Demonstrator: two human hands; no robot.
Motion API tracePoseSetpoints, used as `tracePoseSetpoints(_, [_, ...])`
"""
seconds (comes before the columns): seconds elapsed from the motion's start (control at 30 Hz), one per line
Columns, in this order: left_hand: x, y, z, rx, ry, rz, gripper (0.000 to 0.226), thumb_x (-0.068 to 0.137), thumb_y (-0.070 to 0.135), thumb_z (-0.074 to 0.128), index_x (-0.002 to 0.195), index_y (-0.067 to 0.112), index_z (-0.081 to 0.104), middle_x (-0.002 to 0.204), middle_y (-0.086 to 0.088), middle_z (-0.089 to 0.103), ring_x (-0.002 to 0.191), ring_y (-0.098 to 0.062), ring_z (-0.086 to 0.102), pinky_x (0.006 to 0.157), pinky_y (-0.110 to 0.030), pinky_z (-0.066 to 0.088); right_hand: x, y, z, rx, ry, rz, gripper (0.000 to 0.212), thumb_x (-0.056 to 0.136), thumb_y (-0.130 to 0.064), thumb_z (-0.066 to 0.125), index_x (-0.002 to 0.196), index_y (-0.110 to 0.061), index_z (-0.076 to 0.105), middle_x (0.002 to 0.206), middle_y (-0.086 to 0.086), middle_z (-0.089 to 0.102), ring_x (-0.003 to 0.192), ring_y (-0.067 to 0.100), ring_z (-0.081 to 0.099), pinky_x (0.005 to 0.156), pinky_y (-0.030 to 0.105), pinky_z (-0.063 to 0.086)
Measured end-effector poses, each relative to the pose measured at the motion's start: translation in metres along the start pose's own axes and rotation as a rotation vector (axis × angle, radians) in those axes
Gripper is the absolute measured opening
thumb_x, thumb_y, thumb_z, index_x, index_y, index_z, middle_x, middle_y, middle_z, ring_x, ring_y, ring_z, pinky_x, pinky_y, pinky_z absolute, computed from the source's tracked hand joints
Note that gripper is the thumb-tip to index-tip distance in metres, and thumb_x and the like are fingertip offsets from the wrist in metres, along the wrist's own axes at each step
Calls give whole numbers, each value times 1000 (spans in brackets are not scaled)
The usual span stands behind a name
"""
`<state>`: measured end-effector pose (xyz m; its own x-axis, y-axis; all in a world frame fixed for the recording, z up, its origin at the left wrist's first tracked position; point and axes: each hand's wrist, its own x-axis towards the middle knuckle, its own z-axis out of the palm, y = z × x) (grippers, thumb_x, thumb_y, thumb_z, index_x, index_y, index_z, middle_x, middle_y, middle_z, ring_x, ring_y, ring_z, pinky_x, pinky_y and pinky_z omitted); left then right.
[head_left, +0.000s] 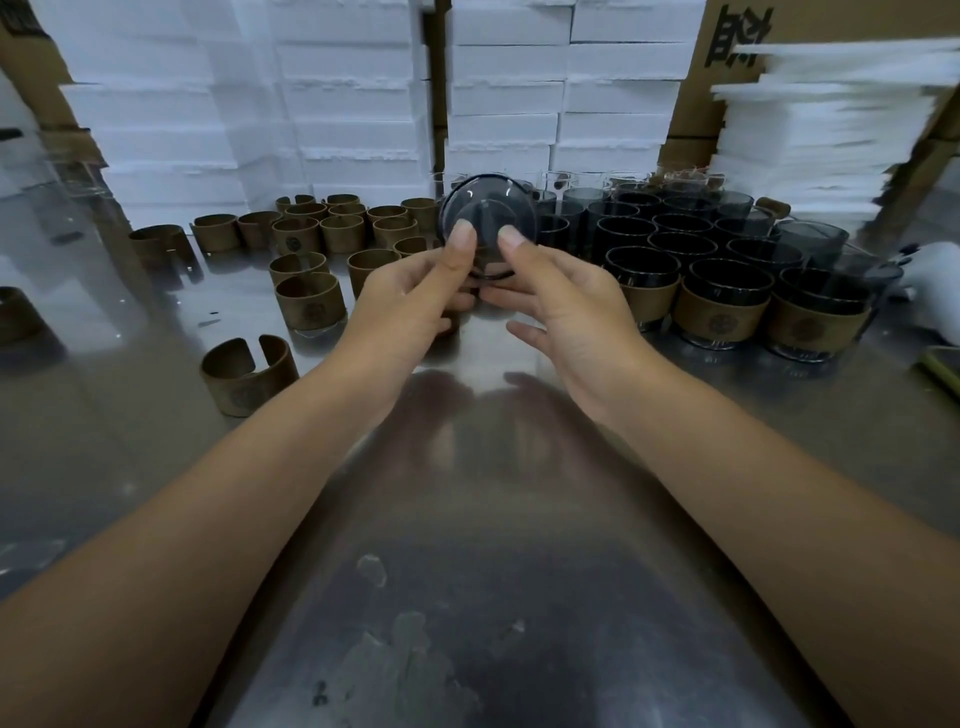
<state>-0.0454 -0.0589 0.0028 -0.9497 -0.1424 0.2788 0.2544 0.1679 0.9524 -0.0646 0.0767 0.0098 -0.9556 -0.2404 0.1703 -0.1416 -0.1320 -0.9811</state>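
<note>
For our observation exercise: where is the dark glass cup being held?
Head view, centre: the dark glass cup is held over the metal table by left hand and right hand, between loose brown sleeves leftward and sleeved dark cups rightward.

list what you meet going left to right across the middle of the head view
loose brown sleeves → left hand → dark glass → right hand → sleeved dark glasses → stack of white foam sheets
</note>
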Motion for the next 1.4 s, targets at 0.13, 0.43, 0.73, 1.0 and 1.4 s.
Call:
tracePoseSetpoints(0.13, [5, -1, -4, 78, 152, -33, 42, 97, 55, 33, 86, 36, 68, 89, 14, 71, 88, 6, 63, 80, -18, 41, 8, 2, -5, 67, 96, 78, 28, 89, -44, 60, 101, -20, 67, 105, 3, 73, 93, 10, 70, 92, 34, 49])
tracePoseSetpoints(0.43, [2, -14, -9, 740, 109, 107, 40, 88, 20, 65, 127, 15, 57, 115, -5, 61, 118, -24, 48, 103, -43, 38, 14, 7, -9, 149, 216, 147, 27, 88, -44, 61, 76, -20, 62, 72, -3, 65, 82, 15, 68, 84, 33, 50])
tracePoseSetpoints(0.73, [0, -6, -9, 729, 242, 264, 5, 85, 16, 69, 88, 18, 73, 80, 9, 62, 91, -15, 58, 86, -36, 49, 14, 8, -9, 132, 213, 135, 25, 88, -44, 62, 81, -21, 62, 87, 1, 68, 89, 17, 69, 81, 32, 53])
tracePoseSetpoints(1.0, [0, 6, -6, 384, 363, 323, 18, 90, 17, 62, 82, 32, 60, 103, 9, 55, 106, -10, 52, 91, -19, 41, 20, 13, -12, 243, 188, 171, 23, 90, -40, 61, 88, -17, 60, 94, 1, 68, 96, 18, 65, 70, 34, 53])
tracePoseSetpoints(1.4, [-10, 16, 7, 54, 82, 393, 20, 94, 2, 54, 86, 20, 54, 109, 8, 59, 78, 9, 60, 70, -8, 43, 19, 12, -14, 508, -40, 219, 13, 88, -26, 65, 87, -13, 63, 65, 2, 70, 77, 17, 67, 64, 36, 60])
